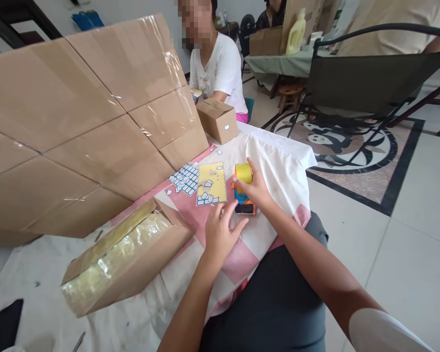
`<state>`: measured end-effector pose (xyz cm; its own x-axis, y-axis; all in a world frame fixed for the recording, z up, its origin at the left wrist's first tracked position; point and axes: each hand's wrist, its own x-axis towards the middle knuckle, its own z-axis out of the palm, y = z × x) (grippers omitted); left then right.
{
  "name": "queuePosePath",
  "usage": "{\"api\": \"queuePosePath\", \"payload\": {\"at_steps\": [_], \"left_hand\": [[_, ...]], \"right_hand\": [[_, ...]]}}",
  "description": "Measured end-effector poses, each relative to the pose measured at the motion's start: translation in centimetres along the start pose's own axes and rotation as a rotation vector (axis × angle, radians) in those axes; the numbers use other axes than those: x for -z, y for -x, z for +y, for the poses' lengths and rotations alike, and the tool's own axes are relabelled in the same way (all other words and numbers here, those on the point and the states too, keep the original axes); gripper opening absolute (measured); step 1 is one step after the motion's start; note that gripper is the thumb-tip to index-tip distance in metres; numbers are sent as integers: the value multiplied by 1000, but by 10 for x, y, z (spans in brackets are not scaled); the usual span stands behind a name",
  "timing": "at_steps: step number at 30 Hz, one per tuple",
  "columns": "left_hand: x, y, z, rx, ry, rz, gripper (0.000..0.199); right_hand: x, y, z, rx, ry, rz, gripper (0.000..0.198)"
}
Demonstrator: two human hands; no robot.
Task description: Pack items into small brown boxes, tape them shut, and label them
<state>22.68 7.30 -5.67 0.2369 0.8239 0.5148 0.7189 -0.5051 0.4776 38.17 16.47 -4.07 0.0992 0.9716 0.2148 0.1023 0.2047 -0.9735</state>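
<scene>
My right hand (255, 185) has its thumb and fingers around what looks like a tape dispenser (241, 196), with a blue and orange body and a black near end. Its yellow roll (244, 173) sits at the far end. My left hand (223, 229) is beside it with fingers apart and nothing between them. Just beyond the left hand lies a yellow card (214, 181) with a blue edge, and several small white pieces with blue borders (208, 199) rest on it. A larger spread of such pieces (186, 179) lies left of the card.
Stacked taped cartons (84, 93) stand like a wall at the left. A long taped box (128, 256) lies nearer, and a small box (218, 121) stands at the back. Across the table sits a person in a white shirt (218, 63). A dark chair (366, 73) is at the right.
</scene>
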Motion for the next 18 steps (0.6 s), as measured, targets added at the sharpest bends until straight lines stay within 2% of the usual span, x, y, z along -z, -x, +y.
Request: {"api": "queuePosePath", "payload": {"at_steps": [2, 5, 9, 12, 18], "left_hand": [[-17, -8, -2, 180, 181, 0, 46], [-29, -15, -4, 308, 292, -25, 25], [-33, -19, -5, 371, 475, -69, 14], [-35, -20, -7, 405, 607, -46, 9], [-36, -20, -8, 411, 626, -18, 11]], "right_hand": [[0, 0, 1, -40, 4, 12, 101], [2, 3, 0, -42, 31, 0, 94], [2, 7, -2, -104, -5, -103, 84], [2, 7, 0, -76, 35, -107, 75], [3, 8, 1, -27, 140, -95, 66]]}}
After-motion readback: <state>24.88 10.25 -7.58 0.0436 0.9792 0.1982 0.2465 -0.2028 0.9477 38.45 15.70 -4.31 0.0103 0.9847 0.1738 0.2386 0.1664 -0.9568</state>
